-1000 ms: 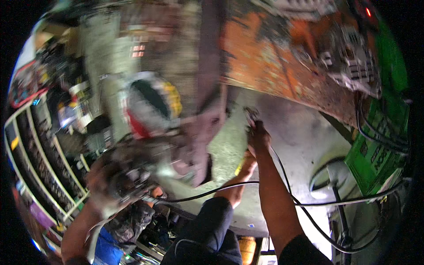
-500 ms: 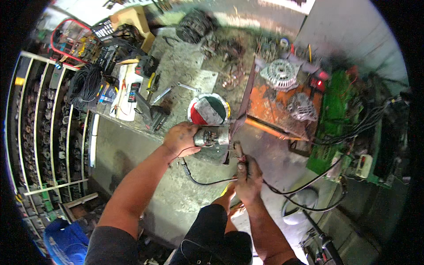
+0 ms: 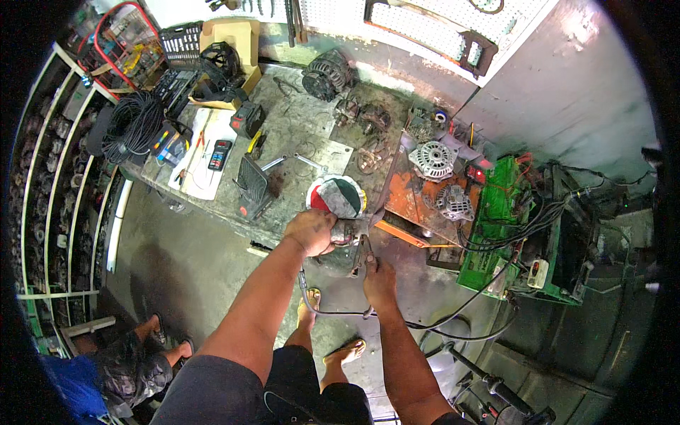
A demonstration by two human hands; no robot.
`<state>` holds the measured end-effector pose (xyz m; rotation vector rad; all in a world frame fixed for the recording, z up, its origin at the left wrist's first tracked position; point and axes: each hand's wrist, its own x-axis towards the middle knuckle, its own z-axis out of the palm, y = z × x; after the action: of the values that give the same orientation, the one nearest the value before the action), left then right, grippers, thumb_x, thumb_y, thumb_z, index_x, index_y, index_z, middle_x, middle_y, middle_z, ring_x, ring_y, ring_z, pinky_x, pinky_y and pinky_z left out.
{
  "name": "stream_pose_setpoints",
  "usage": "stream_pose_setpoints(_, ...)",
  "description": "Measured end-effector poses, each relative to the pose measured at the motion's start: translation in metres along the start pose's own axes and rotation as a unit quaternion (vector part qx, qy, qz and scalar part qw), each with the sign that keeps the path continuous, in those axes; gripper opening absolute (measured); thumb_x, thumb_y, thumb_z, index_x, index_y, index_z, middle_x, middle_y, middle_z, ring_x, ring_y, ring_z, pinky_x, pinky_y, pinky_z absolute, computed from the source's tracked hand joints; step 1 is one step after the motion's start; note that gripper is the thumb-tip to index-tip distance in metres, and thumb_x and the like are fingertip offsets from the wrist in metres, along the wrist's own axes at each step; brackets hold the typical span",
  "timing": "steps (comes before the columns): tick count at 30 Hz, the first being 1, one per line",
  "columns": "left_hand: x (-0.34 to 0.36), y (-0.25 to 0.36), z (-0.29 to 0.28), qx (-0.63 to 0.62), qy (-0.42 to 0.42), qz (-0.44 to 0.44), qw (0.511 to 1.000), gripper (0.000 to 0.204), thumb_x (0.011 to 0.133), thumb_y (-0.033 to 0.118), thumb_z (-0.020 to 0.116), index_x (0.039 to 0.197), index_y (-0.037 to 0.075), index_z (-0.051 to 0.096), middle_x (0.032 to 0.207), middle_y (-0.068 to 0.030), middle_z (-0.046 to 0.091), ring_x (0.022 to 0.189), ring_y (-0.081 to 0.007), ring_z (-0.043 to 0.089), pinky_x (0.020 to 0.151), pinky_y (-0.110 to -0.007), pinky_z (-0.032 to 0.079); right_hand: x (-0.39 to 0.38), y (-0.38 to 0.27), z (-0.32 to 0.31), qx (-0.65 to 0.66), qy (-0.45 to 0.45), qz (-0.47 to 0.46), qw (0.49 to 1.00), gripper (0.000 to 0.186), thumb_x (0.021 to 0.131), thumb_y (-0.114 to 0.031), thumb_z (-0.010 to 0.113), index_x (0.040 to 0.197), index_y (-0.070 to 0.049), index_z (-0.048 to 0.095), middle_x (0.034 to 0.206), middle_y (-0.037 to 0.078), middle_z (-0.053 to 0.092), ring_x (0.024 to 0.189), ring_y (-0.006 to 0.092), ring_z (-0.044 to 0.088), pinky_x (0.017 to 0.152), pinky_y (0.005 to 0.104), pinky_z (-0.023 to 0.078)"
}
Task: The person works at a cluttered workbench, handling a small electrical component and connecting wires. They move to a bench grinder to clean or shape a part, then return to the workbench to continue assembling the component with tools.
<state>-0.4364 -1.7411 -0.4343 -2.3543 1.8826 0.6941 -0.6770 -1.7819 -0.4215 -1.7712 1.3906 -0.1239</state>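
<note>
Fingers of my left hand (image 3: pixel 308 234) curl round a small metal cylindrical part (image 3: pixel 347 234), a motor-like piece, at the front edge of the cluttered workbench (image 3: pixel 322 149). My right hand (image 3: pixel 380 282) grips a metal clamp (image 3: pixel 363 253) held up against the part's right side; its exact contact is hard to make out. Black cables (image 3: pixel 425 326) loop below and behind my right hand. Just beyond the part lies a round red, white and green piece (image 3: pixel 336 197). An orange plate (image 3: pixel 404 202) to the right carries two silver alternator housings (image 3: pixel 432 159).
A rack of parts (image 3: pixel 57 198) lines the left. A seated person in blue (image 3: pixel 67 382) is at lower left, legs outstretched. A green cabinet (image 3: pixel 482 262) with cables stands right, near a dark pole (image 3: pixel 496 386). My bare feet (image 3: pixel 343 354) are below the bench.
The view has swung and steadied, showing more of the wall and bench. My right hand has raised the clamp from beside the part to against it; my left hand still holds the part.
</note>
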Motion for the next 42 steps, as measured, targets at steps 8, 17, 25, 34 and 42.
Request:
stream_pose_setpoints(8,-0.012,0.010,-0.008,-0.018,0.019,0.022,0.999,0.056,0.080,0.037,0.083,0.125,0.006,0.068,0.123,-0.0145,0.073,0.117,-0.0333,0.069,0.098,-0.047,0.058,-0.004,-0.004,0.011,-0.036,-0.012,0.054,0.998,0.050,0.111,-0.039,0.049,0.098,0.004,0.073,0.098,0.032,0.073,0.096,0.0541,0.068,0.087,0.0594,0.052)
stream_pose_setpoints(17,-0.009,0.010,-0.034,-0.021,-0.035,0.015,0.999,0.055,0.081,0.037,0.081,0.125,0.006,0.068,0.126,-0.0134,0.072,0.120,-0.0335,0.068,0.102,-0.048,0.057,0.006,-0.003,0.010,-0.058,-0.039,0.040,0.997,0.051,0.110,-0.041,0.050,0.104,0.004,0.073,0.105,0.033,0.073,0.102,0.0538,0.069,0.091,0.0582,0.053)
stream_pose_setpoints(25,-0.008,0.007,-0.024,-0.012,-0.031,0.009,0.999,0.060,0.081,0.041,0.080,0.129,0.007,0.067,0.128,-0.0119,0.071,0.122,-0.0317,0.067,0.103,-0.044,0.056,0.009,-0.014,-0.006,-0.059,-0.065,0.028,0.996,0.047,0.110,-0.037,0.054,0.109,0.005,0.074,0.102,0.033,0.073,0.100,0.0524,0.069,0.087,0.0535,0.053)
stream_pose_setpoints(34,-0.009,0.008,-0.025,0.026,-0.047,0.020,0.998,0.064,0.081,0.045,0.080,0.130,0.005,0.066,0.130,-0.0115,0.070,0.120,-0.0298,0.067,0.102,-0.043,0.056,0.011,-0.018,-0.015,-0.034,-0.090,0.011,0.995,0.044,0.110,-0.033,0.054,0.100,0.006,0.070,0.094,0.034,0.070,0.093,0.0521,0.069,0.083,0.0544,0.052)
stream_pose_setpoints(42,-0.009,0.008,-0.028,-0.008,-0.032,0.008,0.999,0.062,0.081,0.042,0.081,0.130,0.006,0.067,0.130,-0.0130,0.070,0.121,-0.0308,0.067,0.102,-0.044,0.056,-0.006,0.011,-0.051,0.026,0.044,-0.157,0.986,0.030,0.107,-0.025,0.056,0.121,0.001,0.056,0.111,0.022,0.069,0.103,0.0416,0.067,0.089,0.0495,0.052)
